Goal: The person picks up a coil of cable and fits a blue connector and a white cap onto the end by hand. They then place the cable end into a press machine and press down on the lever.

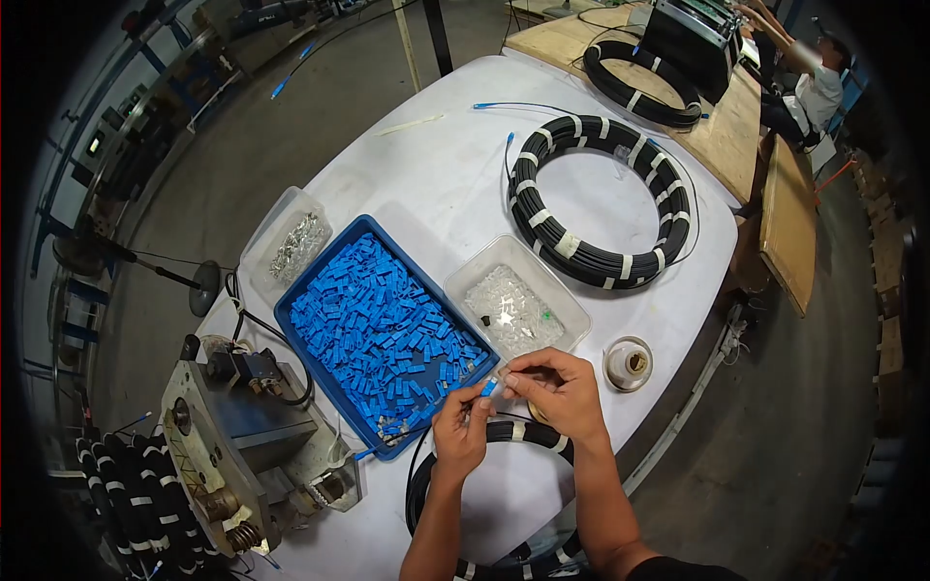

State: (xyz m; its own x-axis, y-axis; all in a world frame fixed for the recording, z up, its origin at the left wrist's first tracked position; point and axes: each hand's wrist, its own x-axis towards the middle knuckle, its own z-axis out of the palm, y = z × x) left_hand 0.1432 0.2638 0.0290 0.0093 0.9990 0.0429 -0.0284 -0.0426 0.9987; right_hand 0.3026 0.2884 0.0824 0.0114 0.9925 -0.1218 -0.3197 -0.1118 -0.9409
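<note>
Between the fingertips of my left hand is a small blue connector, held near the tray's front right corner. My right hand is closed in a pinch at the connector's end; what it holds, if anything, is too small to make out. Just beyond both hands stands a blue tray full of loose blue connector pieces. To its right, a clear plastic box holds small transparent parts. Below my hands lies a coil of black cable with white ties, partly hidden by my forearms.
A large tied cable coil lies farther back, beside a roll of tape nearer me. On the left stand a metal bench machine and a box of metal parts. Another person sits at the far right.
</note>
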